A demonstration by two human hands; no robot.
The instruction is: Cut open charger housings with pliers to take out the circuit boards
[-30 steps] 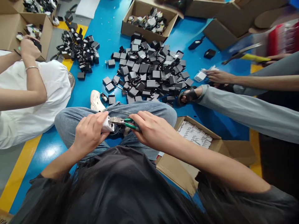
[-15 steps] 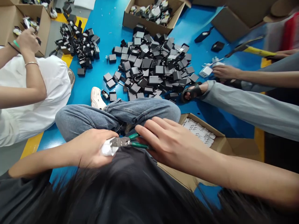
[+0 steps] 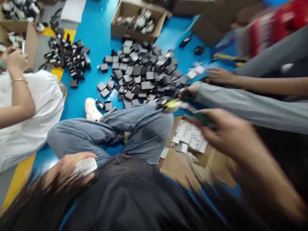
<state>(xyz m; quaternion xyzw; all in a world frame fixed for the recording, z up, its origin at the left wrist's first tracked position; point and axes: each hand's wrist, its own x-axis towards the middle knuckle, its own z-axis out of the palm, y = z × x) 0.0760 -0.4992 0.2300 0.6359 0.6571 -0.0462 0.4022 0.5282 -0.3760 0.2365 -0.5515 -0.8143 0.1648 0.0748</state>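
Note:
My left hand [image 3: 68, 166] sits low by my lap, closed on a white charger shell [image 3: 86, 166]. My right hand [image 3: 227, 134] is out to the right above the open cardboard box [image 3: 173, 165], gripping green-handled pliers [image 3: 203, 118]. The pliers' jaws reach left over my knee and pinch a small yellowish part [image 3: 169, 104], blurred by motion. Inside the box lie white pieces [image 3: 191, 136]. A big heap of dark grey charger blocks [image 3: 141, 72] covers the blue floor ahead of my crossed legs.
A person in white sits at the left, hand [image 3: 14, 59] near a cardboard box. Another person's arm [image 3: 240, 81] and grey-trousered leg [image 3: 240, 104] stretch in from the right. A smaller black heap [image 3: 68, 57] and a parts box [image 3: 136, 22] lie further back.
The pliers have pulled away from the white shell; my right hand swung right and up over the box with a small part in the jaws. My left hand dropped lower with the shell.

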